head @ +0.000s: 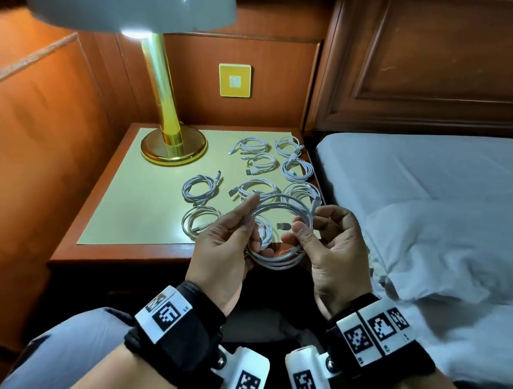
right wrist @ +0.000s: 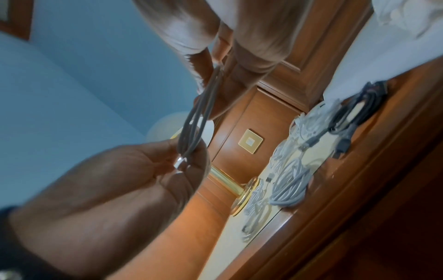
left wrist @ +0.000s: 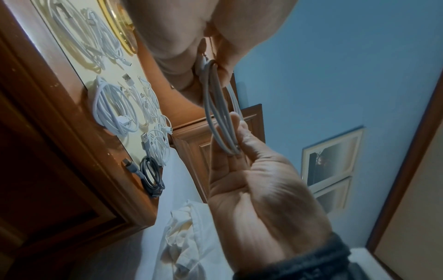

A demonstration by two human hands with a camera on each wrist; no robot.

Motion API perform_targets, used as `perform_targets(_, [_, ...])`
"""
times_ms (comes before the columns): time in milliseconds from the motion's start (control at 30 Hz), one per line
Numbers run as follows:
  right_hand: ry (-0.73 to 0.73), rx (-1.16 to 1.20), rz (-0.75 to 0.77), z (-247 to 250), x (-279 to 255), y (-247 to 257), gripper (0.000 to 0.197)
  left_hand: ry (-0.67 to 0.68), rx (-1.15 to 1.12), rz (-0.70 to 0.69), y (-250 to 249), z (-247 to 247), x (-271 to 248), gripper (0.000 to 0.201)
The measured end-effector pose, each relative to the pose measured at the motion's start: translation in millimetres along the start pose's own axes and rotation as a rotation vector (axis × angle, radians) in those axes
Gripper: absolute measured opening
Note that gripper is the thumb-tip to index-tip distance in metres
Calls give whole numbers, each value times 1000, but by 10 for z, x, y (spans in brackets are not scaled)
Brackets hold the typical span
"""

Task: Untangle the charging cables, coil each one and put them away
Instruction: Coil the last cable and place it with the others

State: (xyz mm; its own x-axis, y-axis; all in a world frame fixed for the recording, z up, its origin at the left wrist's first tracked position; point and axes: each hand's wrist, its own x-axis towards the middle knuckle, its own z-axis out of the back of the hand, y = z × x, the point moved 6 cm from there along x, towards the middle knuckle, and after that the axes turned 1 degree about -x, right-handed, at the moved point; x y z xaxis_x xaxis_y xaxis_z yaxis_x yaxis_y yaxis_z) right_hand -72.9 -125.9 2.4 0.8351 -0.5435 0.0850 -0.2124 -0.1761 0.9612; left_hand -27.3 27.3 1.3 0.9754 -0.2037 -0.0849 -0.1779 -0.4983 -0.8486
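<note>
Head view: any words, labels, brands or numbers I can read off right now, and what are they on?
"L5" or "LS", on the left wrist band: blurred, unsure.
Small print beside the square markers on the right wrist band: too small to read.
Square black-and-white markers on both bands and both wrist cameras: patterns, no words.
Yellow wall switch: a mark, no text.
Coiled cables and their plugs: no brand readable.

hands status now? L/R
Left hand: pinching the near-left side of the coiled white charging cable.
Right hand: gripping the same coil's right side.
</note>
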Motion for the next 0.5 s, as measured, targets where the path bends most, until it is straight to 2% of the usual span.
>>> perform_targets(133, [11,-167,152,-10,-54,109,46,-25,66,-25,17,9,-2,34])
perform_targets(367, [82,-342,274,-65,-98,208,25,-30,19,16,31,46,19,25])
perform_targets(500, [144,-372,327,-101,-91,165,23,-20,15,-5,11,91,65,25])
